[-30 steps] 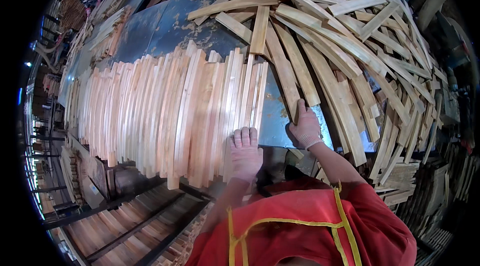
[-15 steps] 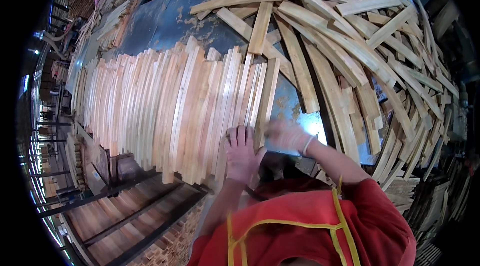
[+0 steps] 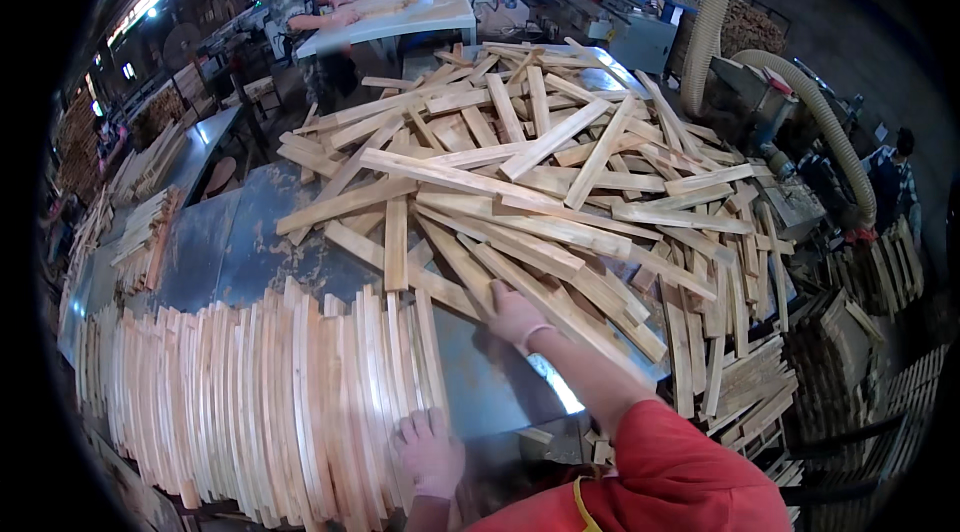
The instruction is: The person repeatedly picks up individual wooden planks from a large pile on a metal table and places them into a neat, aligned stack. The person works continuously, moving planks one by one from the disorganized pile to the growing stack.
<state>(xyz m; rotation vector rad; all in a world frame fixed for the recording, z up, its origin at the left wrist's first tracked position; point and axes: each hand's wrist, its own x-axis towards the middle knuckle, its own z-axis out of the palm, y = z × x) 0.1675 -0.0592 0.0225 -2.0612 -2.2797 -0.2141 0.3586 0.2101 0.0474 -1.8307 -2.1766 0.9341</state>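
My left hand (image 3: 430, 454) lies flat, fingers spread, on the near end of a tight row of pale wooden slats (image 3: 260, 392) set side by side on the metal table (image 3: 230, 242). My right hand (image 3: 512, 314) reaches forward to the near edge of a loose heap of wooden slats (image 3: 540, 182) and rests on one slat there. Whether its fingers are closed around that slat is not clear. An orange sleeve covers my right upper arm.
More slats spill off the table's right side (image 3: 740, 382). A pale flexible duct hose (image 3: 810, 112) curves at the right. One person (image 3: 300, 12) works at a far table; another (image 3: 895, 182) stands at the right. Stacks of slats (image 3: 140, 232) lie at the left.
The view has tilted up, showing the whole heap. My right hand moved forward from beside the sorted row to the heap's edge. My left hand stays on the row's end.
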